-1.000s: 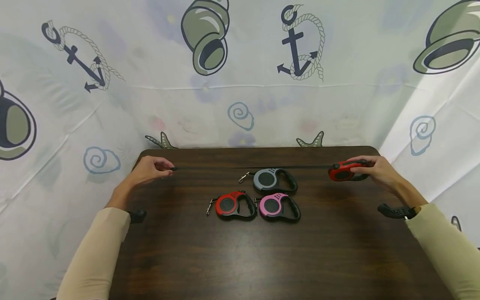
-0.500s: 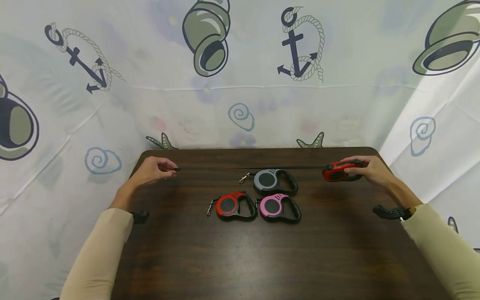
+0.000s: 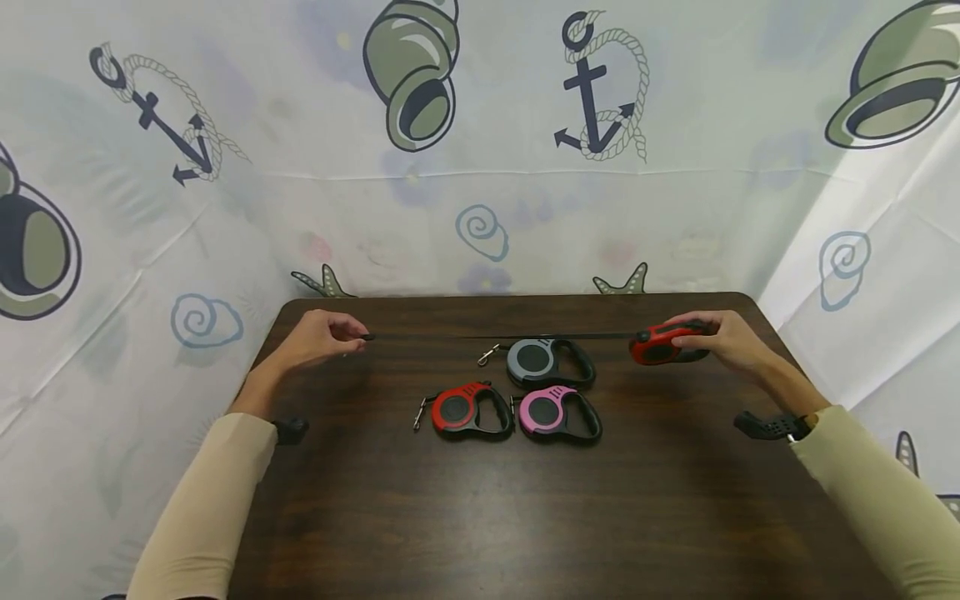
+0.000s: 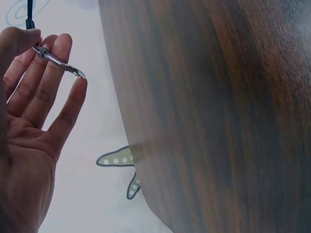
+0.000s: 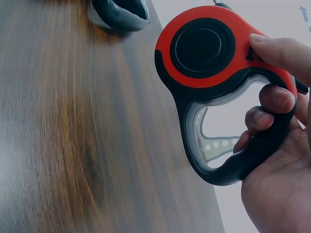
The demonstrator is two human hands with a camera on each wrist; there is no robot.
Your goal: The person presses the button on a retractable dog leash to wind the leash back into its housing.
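Note:
A red and black retractable dog leash (image 3: 655,346) is held by my right hand (image 3: 723,340) above the table's back right. In the right wrist view, fingers wrap the black handle (image 5: 265,150) and the thumb lies on the red casing near the button. From it a thin black strap (image 3: 585,336) runs level and taut to my left hand (image 3: 322,338) at the back left. That hand pinches the strap's end; the left wrist view shows the metal clip (image 4: 60,63) lying across the fingers. Between the hands, a grey leash (image 3: 534,358) lies on the table.
In front of the grey leash lie a second red leash (image 3: 455,410) and a pink leash (image 3: 543,411), side by side with handles to the right. The dark wooden table (image 3: 480,517) ends at a patterned white curtain (image 3: 525,217) behind it.
Both hands have come closer together: the left has moved right and the right has moved left with its leash. The strap between them is shorter. The three leashes on the table have stayed put.

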